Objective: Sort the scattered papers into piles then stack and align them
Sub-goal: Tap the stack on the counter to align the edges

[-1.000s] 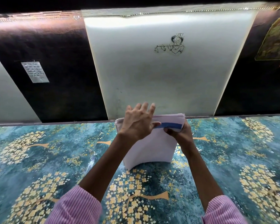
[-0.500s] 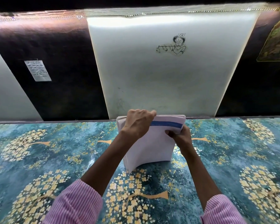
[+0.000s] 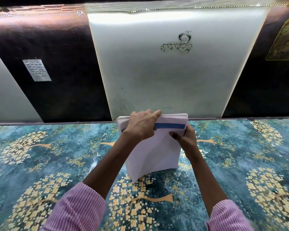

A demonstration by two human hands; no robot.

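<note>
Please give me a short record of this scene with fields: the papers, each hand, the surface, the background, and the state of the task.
papers: one paper stack, standing upright on its lower edge, slightly bowed; blue band near the top
left hand: grips the top edge, fingers curled over it
right hand: pinches the right side, thumb on the front sheet
surface: teal table cover with yellow flower trees
behind: white panel with a line-drawing sticker
task state: papers gathered in one stack; no loose sheets in view

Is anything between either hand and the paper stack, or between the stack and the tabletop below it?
Nothing visible. The left hand grips the top edge of the paper stack, the right hand pinches its right side, and its bottom edge appears to sit directly on the floral table cover.
</note>
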